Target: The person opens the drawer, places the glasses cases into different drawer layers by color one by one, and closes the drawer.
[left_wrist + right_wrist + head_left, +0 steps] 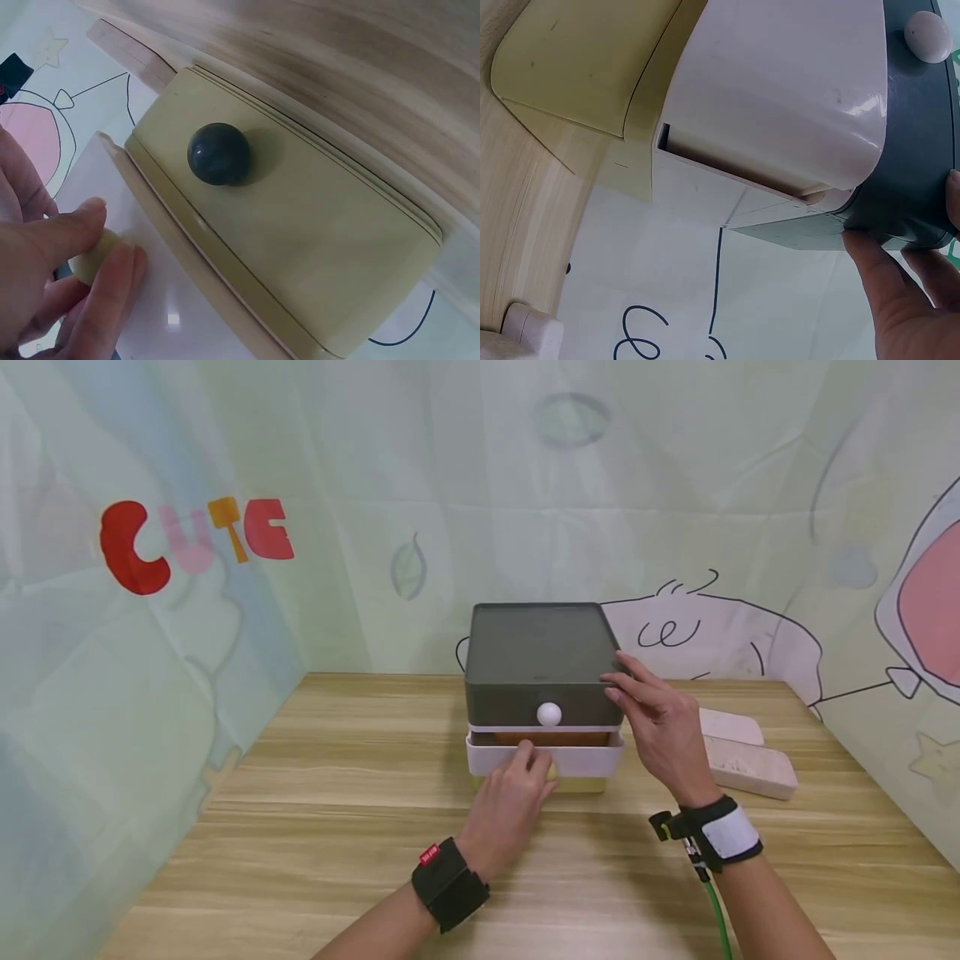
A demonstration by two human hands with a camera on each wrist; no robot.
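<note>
A small stacked drawer box stands on the wooden table. Its dark grey top drawer point(506, 703) has a white knob point(550, 714). Below it, the white middle drawer point(581, 762) is pulled partly out, and something orange-brown point(555, 739) shows in its gap. My left hand point(510, 802) pinches the pale yellow knob point(94, 259) on the white drawer between thumb and fingers. The yellow bottom drawer point(300, 202), with a dark round knob point(219, 154), sits flush. My right hand point(663, 731) touches the box's upper right edge, its fingers extended along the grey side.
Two pale, flat blocks point(750, 767) lie on the table to the right of the box, near my right wrist. Behind and at both sides hang printed curtains point(390, 460). A green cable point(718, 914) runs down from the right wrist strap.
</note>
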